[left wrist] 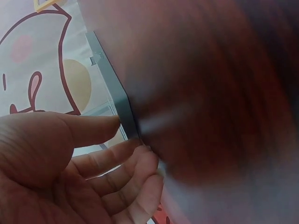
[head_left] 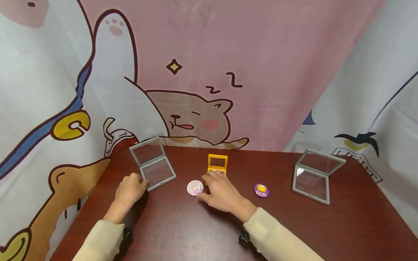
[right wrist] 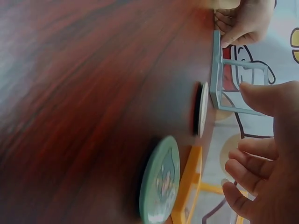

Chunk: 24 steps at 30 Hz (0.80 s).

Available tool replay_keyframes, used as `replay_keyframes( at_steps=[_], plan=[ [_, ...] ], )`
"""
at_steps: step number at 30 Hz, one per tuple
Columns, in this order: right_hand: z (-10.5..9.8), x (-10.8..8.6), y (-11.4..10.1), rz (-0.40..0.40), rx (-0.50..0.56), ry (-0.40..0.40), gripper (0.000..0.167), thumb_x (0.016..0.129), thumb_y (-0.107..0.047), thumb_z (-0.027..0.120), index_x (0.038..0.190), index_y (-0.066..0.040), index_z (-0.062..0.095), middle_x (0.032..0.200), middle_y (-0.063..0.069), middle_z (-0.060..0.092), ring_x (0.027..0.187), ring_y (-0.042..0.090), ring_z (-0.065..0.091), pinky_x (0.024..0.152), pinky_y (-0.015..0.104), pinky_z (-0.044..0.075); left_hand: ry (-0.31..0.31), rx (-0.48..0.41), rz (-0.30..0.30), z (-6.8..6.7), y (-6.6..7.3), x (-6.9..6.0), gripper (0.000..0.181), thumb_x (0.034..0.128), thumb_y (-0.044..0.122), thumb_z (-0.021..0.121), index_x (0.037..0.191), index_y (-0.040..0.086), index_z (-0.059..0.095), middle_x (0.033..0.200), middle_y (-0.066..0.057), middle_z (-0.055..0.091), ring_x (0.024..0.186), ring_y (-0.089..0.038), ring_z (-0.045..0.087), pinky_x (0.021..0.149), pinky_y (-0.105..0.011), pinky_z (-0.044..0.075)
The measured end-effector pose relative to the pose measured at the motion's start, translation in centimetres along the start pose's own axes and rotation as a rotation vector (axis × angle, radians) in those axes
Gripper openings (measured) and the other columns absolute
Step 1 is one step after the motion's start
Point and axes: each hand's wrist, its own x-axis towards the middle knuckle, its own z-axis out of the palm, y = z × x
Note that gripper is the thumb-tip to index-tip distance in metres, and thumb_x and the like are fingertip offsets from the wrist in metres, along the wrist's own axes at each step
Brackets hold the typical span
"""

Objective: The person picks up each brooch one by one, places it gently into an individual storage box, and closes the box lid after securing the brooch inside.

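Note:
My left hand [head_left: 128,190] pinches the near left corner of a grey hinged case [head_left: 158,173] with clear panels. That case stands unfolded on the table; in the left wrist view my thumb presses its grey edge [left wrist: 110,81] with the fingers against the other side. Over the table's middle my right hand [head_left: 220,192] hovers with loosely bent fingers, holding nothing. It partly covers a small yellow hinged case [head_left: 217,168], also unfolded. Left of that hand lies a pink round badge [head_left: 195,188]. A green-rimmed round badge [right wrist: 161,184] shows beside the yellow case only in the right wrist view.
On the right side of the brown table [head_left: 183,224] lies a purple round badge [head_left: 261,190]. Further right stands a second grey hinged case [head_left: 311,181], lid raised. A printed cloth [head_left: 277,72] with cartoon animals hangs behind the table's far edge.

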Motion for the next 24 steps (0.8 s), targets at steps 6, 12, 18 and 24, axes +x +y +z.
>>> replay_keyframes(
  at_steps=[6,12,18,24],
  plan=[
    [1.2,1.4,-0.5,0.001,-0.013,-0.045,0.057,0.085,-0.041,0.086,0.121,0.001,0.07,0.116,0.009,0.067,0.113,0.029,0.061,0.103,0.053,0.045,-0.009,0.005,0.015,-0.2,0.1,0.1,0.041,0.0995,0.023,0.067,0.061,0.012,0.056,0.069,-0.01,0.059,0.067,-0.03,0.057,0.054,-0.043,0.041],
    [2.1,2.4,-0.9,0.017,-0.091,-0.118,0.06,0.086,-0.046,0.084,0.124,-0.001,0.07,0.121,0.008,0.067,0.115,0.029,0.06,0.093,0.049,0.042,-0.009,0.014,0.021,-0.2,0.3,0.1,0.037,0.0992,0.022,0.068,0.065,0.011,0.061,0.077,-0.017,0.065,0.072,-0.036,0.064,0.057,-0.048,0.045],
    [2.6,2.7,-1.1,0.016,-0.144,-0.143,0.057,0.083,-0.043,0.087,0.12,-0.002,0.072,0.116,0.006,0.067,0.109,0.026,0.061,0.089,0.046,0.04,-0.003,0.019,0.03,-0.2,0.2,-0.1,0.036,0.0989,0.021,0.069,0.065,0.011,0.061,0.075,-0.016,0.065,0.071,-0.035,0.064,0.056,-0.048,0.045],
    [2.8,2.7,-0.9,0.007,-0.132,-0.157,0.051,0.084,-0.038,0.088,0.116,-0.002,0.073,0.105,0.006,0.065,0.098,0.024,0.062,0.083,0.043,0.038,-0.002,0.018,0.035,-0.3,0.2,-0.3,0.038,0.0983,0.021,0.069,0.063,0.011,0.058,0.073,-0.014,0.063,0.069,-0.034,0.063,0.055,-0.047,0.044]
  ],
)
